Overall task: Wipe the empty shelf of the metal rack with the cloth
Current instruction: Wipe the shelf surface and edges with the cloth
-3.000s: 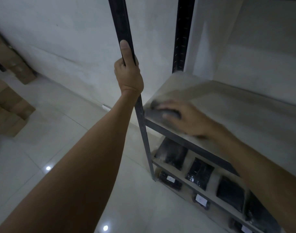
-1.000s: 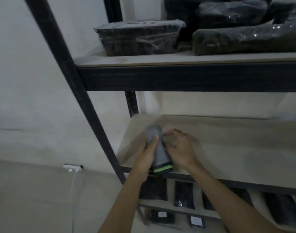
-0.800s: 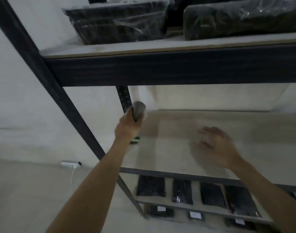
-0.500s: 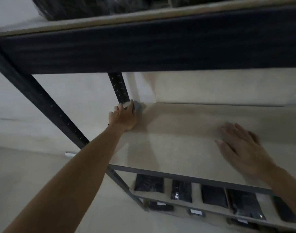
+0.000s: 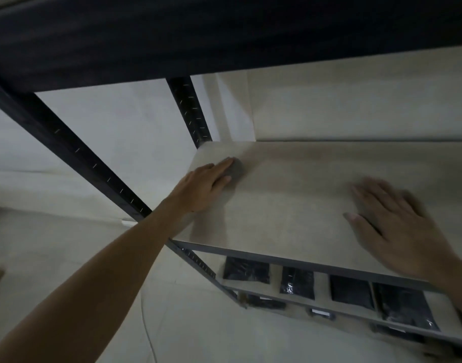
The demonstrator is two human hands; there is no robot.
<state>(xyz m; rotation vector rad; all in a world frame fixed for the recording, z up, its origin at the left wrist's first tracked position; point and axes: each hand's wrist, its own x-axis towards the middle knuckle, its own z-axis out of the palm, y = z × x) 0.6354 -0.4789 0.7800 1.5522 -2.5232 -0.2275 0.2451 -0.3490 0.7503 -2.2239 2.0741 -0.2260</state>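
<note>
On the empty shelf [image 5: 290,205] of the metal rack [image 5: 75,150], near its back-left corner, lay the grey cloth [image 5: 237,169], bunched up under the left hand [image 5: 203,187]. Left grip: fingers pressed down flat on top of the cloth, palm on the board just behind it; only the cloth's far edge stuck out past the fingertips. Right hand [image 5: 397,231] sat well apart on the right part of the same shelf, palm down, fingers spread and holding nothing, a bit blurred. Shelf board was pale, w/ a dark metal front rail. Dark beam of the upper shelf [image 5: 224,35] crossed overhead. Below, black plastic-wrapped packs [image 5: 298,282] lay in a row on a lower shelf [image 5: 323,284]. Back-left upright post [image 5: 190,108] stood just behind the cloth's corner.
</note>
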